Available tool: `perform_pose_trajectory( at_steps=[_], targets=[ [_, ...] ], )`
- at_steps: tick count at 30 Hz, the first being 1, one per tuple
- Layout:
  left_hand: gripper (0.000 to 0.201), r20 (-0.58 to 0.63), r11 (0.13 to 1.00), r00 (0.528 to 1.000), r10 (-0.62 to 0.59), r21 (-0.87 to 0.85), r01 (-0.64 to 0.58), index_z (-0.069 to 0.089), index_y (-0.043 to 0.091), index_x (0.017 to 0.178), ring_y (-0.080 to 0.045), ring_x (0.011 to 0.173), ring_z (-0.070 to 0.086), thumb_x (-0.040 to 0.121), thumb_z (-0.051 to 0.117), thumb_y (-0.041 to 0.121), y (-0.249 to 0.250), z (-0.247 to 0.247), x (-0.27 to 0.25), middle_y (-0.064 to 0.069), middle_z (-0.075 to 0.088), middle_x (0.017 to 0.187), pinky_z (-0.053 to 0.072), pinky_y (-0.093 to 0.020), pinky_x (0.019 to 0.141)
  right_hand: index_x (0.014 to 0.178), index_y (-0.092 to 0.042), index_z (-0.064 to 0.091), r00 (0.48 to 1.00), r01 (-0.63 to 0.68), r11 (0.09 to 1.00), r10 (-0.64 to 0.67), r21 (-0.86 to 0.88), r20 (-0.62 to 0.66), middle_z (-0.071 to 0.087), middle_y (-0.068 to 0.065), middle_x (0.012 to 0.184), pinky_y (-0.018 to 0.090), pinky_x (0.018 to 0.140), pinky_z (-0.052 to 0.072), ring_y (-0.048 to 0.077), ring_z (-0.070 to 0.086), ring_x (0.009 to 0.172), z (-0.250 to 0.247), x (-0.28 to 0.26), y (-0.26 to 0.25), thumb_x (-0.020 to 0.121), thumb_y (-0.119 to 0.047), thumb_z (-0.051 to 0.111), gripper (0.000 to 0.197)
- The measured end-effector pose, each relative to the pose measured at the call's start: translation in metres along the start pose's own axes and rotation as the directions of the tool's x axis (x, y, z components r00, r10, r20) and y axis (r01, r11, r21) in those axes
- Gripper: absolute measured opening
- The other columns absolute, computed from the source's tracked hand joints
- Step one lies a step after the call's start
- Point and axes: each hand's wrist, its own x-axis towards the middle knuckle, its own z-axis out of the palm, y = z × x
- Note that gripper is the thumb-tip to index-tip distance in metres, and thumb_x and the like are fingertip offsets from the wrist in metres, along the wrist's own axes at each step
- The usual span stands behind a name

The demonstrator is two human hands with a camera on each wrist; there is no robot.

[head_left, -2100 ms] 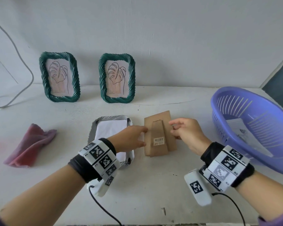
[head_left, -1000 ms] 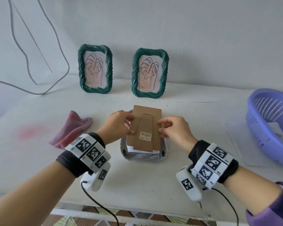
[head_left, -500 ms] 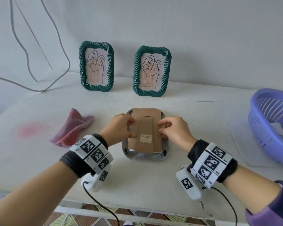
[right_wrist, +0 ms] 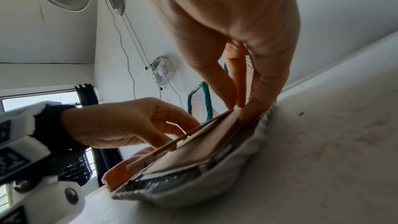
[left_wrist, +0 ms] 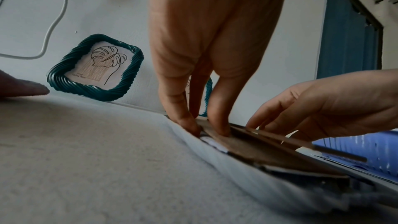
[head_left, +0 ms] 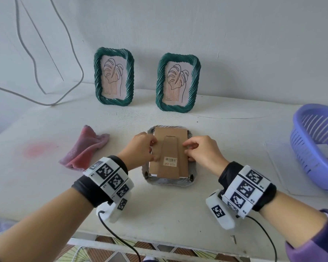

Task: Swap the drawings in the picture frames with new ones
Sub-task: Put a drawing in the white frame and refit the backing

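A pale ribbed picture frame [head_left: 170, 183] lies face down on the white table [head_left: 178, 214]. A brown cardboard backing [head_left: 171, 148] with a folded stand and a barcode sticker lies in its recess, over a white sheet. My left hand [head_left: 150, 148] presses the backing's left edge with its fingertips [left_wrist: 191, 126]. My right hand [head_left: 189, 150] presses the right edge, fingertips [right_wrist: 249, 113] down by the frame's rim. The stand flap [right_wrist: 178, 140] is lifted slightly. Two green twisted frames [head_left: 114, 76] [head_left: 178, 82] with leaf drawings stand against the wall.
A pink cloth [head_left: 85, 150] lies left of the face-down frame. A purple slotted basket [head_left: 314, 148] with paper in it sits at the right edge, a clear sheet [head_left: 280, 167] beside it. A white cable [head_left: 64, 53] hangs on the wall at left.
Both hands carried the cardboard backing left from the bare table onto the face-down frame and lowered it flat into the recess. They now press on its side edges.
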Motion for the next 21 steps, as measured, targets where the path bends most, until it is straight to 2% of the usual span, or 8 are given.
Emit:
perform_pose_trajectory(
  at_steps=[6,15,18,21],
  targets=[
    [0.041,0.001,1.000,1.000,-0.007,0.005,0.007,0.060,0.001,0.109,-0.026,0.097,0.053,0.072,0.074,0.013,0.0036,-0.0013,-0.0017,-0.016,0.061,0.103,0.044,-0.035,0.087,0.101,-0.007,0.070,1.000,-0.001,1.000,0.001,-0.007,0.008,0.053,-0.008,0.071,0.039,0.081,0.056,0.022,0.062,0.080,-0.0004,0.0005,-0.0002,0.080,0.000,0.064,0.022],
    [0.045,0.021,1.000,1.000,-0.014,0.010,0.014,0.060,0.002,0.111,-0.025,0.097,0.053,0.070,0.075,0.013,0.0037,-0.0021,-0.0036,-0.015,0.060,0.104,0.044,-0.037,0.089,0.100,-0.007,0.070,1.000,0.013,0.999,-0.011,-0.051,0.024,0.051,-0.012,0.070,0.038,0.088,0.054,0.018,0.059,0.084,0.0001,0.0000,-0.0033,0.080,-0.002,0.064,0.021],
    [0.043,0.019,1.000,1.000,-0.015,0.017,0.014,0.060,0.003,0.111,-0.020,0.092,0.050,0.071,0.074,0.011,0.0037,-0.0025,-0.0032,-0.015,0.061,0.105,0.043,-0.033,0.087,0.102,-0.006,0.069,1.000,0.016,0.997,-0.014,-0.078,0.028,0.056,-0.003,0.078,0.037,0.088,0.053,0.017,0.058,0.081,-0.0013,-0.0017,-0.0062,0.081,-0.002,0.064,0.022],
    [0.041,0.037,0.999,0.999,-0.017,0.047,0.015,0.062,0.003,0.110,-0.016,0.091,0.046,0.072,0.073,0.012,0.0050,-0.0026,-0.0030,-0.014,0.060,0.106,0.043,-0.031,0.087,0.103,-0.005,0.069,0.999,0.036,0.993,-0.031,-0.113,0.044,0.058,0.002,0.087,0.030,0.085,0.053,0.017,0.057,0.078,-0.0036,-0.0031,-0.0089,0.083,-0.003,0.062,0.021]
  ],
)
